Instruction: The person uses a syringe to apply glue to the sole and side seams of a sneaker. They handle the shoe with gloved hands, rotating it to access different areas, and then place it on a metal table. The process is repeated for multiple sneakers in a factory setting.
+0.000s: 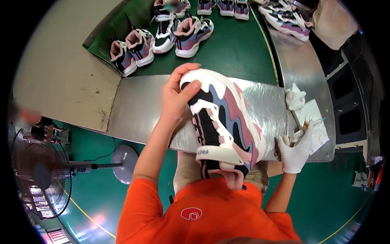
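Sneaker (237, 105) in white, mauve and blue is held tilted across the near edge of the steel bench (138, 101), the bare left hand (175, 96) clamped on its toe; its white strap (217, 153) carries dark lettering, and the orange shirt (227, 211) a round emblem (191, 213). White-gloved, the right hand (295, 151) is by a white sheet (321, 139), but I cannot tell whether its partly hidden fingers grip anything. Farther shoes (233, 8) are cut off at the top.
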A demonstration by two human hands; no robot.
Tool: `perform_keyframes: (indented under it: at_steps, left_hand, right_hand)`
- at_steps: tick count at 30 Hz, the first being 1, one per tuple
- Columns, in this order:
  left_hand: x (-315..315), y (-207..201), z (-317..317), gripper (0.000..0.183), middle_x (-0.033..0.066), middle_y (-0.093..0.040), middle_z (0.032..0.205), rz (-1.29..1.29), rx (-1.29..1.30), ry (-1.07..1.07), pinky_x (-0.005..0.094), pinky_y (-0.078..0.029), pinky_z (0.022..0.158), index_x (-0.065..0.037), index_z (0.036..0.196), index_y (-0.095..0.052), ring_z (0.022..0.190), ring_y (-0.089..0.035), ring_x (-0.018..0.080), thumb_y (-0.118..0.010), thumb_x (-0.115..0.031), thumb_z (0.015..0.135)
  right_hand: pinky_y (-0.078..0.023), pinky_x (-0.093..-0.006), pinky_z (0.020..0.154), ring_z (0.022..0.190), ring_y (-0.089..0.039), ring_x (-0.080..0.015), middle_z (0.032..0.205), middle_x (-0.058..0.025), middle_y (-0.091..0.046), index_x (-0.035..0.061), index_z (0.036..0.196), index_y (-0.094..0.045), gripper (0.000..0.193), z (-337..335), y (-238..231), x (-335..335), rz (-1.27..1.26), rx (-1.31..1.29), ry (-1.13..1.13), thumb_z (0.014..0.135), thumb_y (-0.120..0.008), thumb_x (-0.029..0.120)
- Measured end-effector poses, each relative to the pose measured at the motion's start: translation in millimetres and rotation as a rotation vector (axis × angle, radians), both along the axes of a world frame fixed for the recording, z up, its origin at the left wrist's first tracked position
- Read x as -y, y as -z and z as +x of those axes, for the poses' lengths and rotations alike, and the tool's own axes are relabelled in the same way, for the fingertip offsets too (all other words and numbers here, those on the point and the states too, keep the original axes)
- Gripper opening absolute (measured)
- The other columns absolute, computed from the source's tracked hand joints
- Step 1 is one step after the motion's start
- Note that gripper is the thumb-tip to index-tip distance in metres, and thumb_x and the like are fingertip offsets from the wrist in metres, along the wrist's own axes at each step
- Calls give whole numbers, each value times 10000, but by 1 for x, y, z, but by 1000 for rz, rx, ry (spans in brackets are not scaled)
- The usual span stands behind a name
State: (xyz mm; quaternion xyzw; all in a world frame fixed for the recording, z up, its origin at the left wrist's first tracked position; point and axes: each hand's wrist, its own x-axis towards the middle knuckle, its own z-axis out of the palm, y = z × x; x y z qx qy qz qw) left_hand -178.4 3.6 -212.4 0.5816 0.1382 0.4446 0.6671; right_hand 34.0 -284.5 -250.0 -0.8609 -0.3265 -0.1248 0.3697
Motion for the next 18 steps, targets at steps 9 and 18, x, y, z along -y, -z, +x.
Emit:
perform_keyframes:
  at_steps: [9,18]
  left_hand:
    - [21,-42,21,473,101,-683,1153,167,-18,72,294,-521,917,-9,1288,-595,1026,-648,155,-779,-122,868]
    - [26,-49,31,406,77,-694,1120,192,7,35,277,-534,872,-19,1244,-642,980,-651,127,-783,-103,872]
  right_hand:
    - [-489,-453,967,1166,-593,-393,1297,-202,-585,38,1559,-300,1124,-2,-5,0,-26,57,-8,631,-887,277]
    - [-512,-443,932,1138,-604,-373,1298,-199,-576,40,1555,-307,1125,-4,-8,1,-48,7,2,622,-886,291]
